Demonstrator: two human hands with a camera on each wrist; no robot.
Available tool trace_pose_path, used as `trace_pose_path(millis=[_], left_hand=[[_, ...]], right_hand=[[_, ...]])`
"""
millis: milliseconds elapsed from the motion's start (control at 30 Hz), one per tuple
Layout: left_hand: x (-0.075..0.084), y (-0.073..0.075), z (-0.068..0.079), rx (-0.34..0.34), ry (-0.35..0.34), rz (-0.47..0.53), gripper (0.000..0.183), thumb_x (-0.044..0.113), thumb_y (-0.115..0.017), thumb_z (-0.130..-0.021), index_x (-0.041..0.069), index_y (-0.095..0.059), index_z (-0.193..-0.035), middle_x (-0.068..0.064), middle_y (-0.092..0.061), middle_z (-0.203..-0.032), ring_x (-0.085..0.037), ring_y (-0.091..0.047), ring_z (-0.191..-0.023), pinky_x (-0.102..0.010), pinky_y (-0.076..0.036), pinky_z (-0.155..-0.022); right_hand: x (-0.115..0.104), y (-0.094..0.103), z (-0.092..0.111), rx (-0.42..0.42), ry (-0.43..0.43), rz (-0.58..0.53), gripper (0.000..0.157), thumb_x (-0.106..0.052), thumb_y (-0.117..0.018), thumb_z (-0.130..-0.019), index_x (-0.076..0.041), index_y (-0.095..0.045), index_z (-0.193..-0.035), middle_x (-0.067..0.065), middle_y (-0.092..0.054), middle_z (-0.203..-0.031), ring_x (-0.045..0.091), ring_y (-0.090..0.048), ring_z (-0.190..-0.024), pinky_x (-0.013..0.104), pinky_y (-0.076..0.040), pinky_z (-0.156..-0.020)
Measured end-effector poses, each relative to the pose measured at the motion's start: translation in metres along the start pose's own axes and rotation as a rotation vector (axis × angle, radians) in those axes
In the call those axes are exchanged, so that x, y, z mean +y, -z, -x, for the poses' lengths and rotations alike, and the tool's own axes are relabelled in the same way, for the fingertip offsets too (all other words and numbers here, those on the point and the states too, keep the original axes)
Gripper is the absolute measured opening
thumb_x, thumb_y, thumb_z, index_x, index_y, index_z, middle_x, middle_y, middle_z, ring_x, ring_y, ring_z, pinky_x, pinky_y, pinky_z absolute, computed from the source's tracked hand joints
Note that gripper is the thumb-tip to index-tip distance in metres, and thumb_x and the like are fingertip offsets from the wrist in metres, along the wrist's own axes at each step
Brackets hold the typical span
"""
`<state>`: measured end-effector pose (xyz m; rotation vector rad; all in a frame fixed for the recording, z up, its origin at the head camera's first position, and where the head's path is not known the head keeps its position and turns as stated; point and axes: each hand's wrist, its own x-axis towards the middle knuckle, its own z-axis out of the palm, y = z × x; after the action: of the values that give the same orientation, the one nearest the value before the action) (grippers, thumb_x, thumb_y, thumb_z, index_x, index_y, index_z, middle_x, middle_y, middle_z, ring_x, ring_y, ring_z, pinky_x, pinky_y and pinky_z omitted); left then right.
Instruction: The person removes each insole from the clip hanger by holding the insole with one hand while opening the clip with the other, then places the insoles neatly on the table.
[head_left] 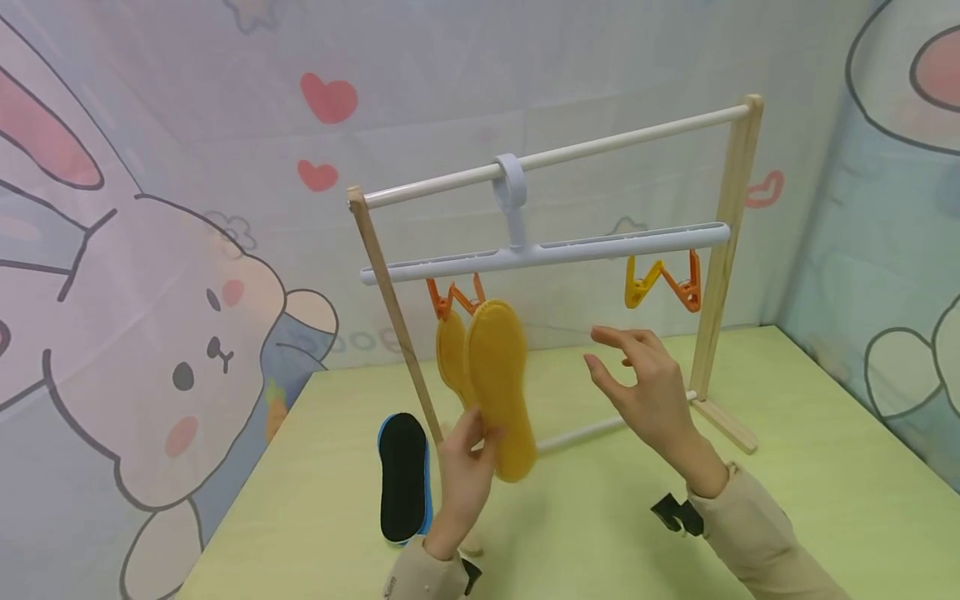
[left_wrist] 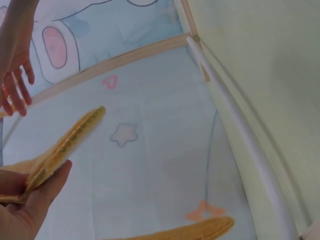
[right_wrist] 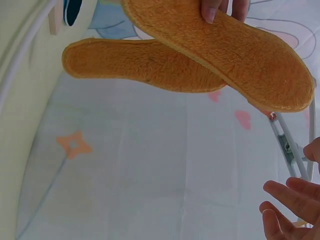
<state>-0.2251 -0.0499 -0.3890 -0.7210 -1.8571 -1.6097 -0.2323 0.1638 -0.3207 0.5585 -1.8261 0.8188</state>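
My left hand [head_left: 465, 471] pinches a fuzzy yellow insole [head_left: 501, 375] near its lower part, with the insole standing upright and its top close to the orange clips [head_left: 442, 302]. Behind it a second yellow insole [head_left: 450, 354] hangs from one of those clips, partly covered by the first. The right wrist view shows the fleecy face of the held insole [right_wrist: 240, 55] overlapping the hanging insole [right_wrist: 120, 60]. To the right, my right hand [head_left: 648, 392] is raised in the air, fingers apart and holding nothing, below a yellow clip [head_left: 640, 287] and another orange clip [head_left: 687, 287].
The white hanger [head_left: 600, 247] carries the clips and hooks over the white top bar [head_left: 637, 136] of a wooden-legged rack [head_left: 731, 225]. A black insole with blue edging [head_left: 403, 479] lies on the pale green table [head_left: 600, 533] at the left. A white lower bar [head_left: 581, 435] crosses behind.
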Motion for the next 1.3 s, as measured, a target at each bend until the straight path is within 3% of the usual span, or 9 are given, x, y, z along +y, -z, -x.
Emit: trace_pose_path(millis=[267, 533, 733, 800, 900, 1033, 1300], left_hand=[[0.003, 0.016, -0.009, 0.059, -0.02, 0.004, 0.027, -0.001, -0.06, -0.081, -0.002, -0.059, -0.108, -0.024, -0.066, -0.094, -0.021, -0.066, -0.087, -0.027, -0.054, -0.063], [0.005, 0.034, -0.018, 0.142, -0.081, -0.004, 0.029, -0.008, -0.061, -0.077, -0.01, -0.057, -0.105, -0.03, -0.063, -0.091, -0.003, -0.063, -0.087, -0.019, -0.053, -0.064], [0.007, 0.048, -0.021, 0.187, -0.122, -0.004, 0.03, -0.012, -0.059, -0.077, -0.011, -0.055, -0.106, -0.033, -0.061, -0.091, -0.003, -0.064, -0.087, -0.019, -0.053, -0.064], [0.007, 0.051, -0.021, 0.21, -0.118, -0.002, 0.03, -0.012, -0.059, -0.076, -0.011, -0.056, -0.106, -0.026, -0.064, -0.091, -0.003, -0.064, -0.086, -0.019, -0.053, -0.065], [0.007, 0.055, -0.022, 0.257, -0.118, -0.018, 0.029, -0.012, -0.06, -0.076, -0.011, -0.056, -0.104, -0.006, -0.068, -0.091, -0.002, -0.064, -0.083, -0.018, -0.052, -0.065], [0.007, 0.061, -0.023, 0.322, -0.107, 0.0, 0.027, -0.012, -0.06, -0.077, -0.013, -0.055, -0.103, 0.013, -0.065, -0.093, -0.001, -0.064, -0.083, -0.017, -0.052, -0.067], [0.005, 0.075, -0.026, 0.38, -0.093, 0.006, 0.028, -0.011, -0.06, -0.077, -0.016, -0.052, -0.103, 0.011, -0.063, -0.094, -0.002, -0.064, -0.084, -0.016, -0.051, -0.069]], right_hand=[[0.006, 0.0, 0.006, -0.011, -0.024, 0.003, 0.034, -0.001, -0.07, -0.069, -0.002, -0.064, -0.103, 0.008, -0.068, -0.095, 0.021, -0.057, -0.087, 0.01, -0.039, -0.067], [0.012, 0.003, 0.009, -0.015, -0.043, 0.015, 0.034, -0.001, -0.07, -0.07, -0.003, -0.064, -0.104, 0.008, -0.068, -0.096, 0.02, -0.056, -0.089, 0.009, -0.038, -0.067], [0.016, 0.006, 0.012, -0.016, -0.055, 0.032, 0.034, 0.0, -0.07, -0.069, -0.001, -0.064, -0.103, 0.009, -0.068, -0.096, 0.021, -0.056, -0.089, 0.009, -0.037, -0.067], [0.018, 0.007, 0.013, -0.02, -0.064, 0.038, 0.034, 0.0, -0.07, -0.069, -0.001, -0.064, -0.103, 0.009, -0.068, -0.095, 0.021, -0.056, -0.088, 0.009, -0.037, -0.067], [0.019, 0.007, 0.014, -0.024, -0.074, 0.044, 0.034, 0.0, -0.07, -0.069, -0.001, -0.064, -0.103, 0.01, -0.068, -0.095, 0.021, -0.056, -0.088, 0.008, -0.037, -0.067], [0.02, 0.008, 0.016, -0.025, -0.086, 0.045, 0.034, 0.0, -0.07, -0.069, -0.001, -0.064, -0.103, 0.01, -0.068, -0.095, 0.021, -0.056, -0.087, 0.008, -0.037, -0.067], [0.022, 0.007, 0.022, -0.027, -0.109, 0.057, 0.034, -0.001, -0.071, -0.069, -0.001, -0.063, -0.103, 0.009, -0.068, -0.095, 0.021, -0.056, -0.087, 0.013, -0.04, -0.064]])
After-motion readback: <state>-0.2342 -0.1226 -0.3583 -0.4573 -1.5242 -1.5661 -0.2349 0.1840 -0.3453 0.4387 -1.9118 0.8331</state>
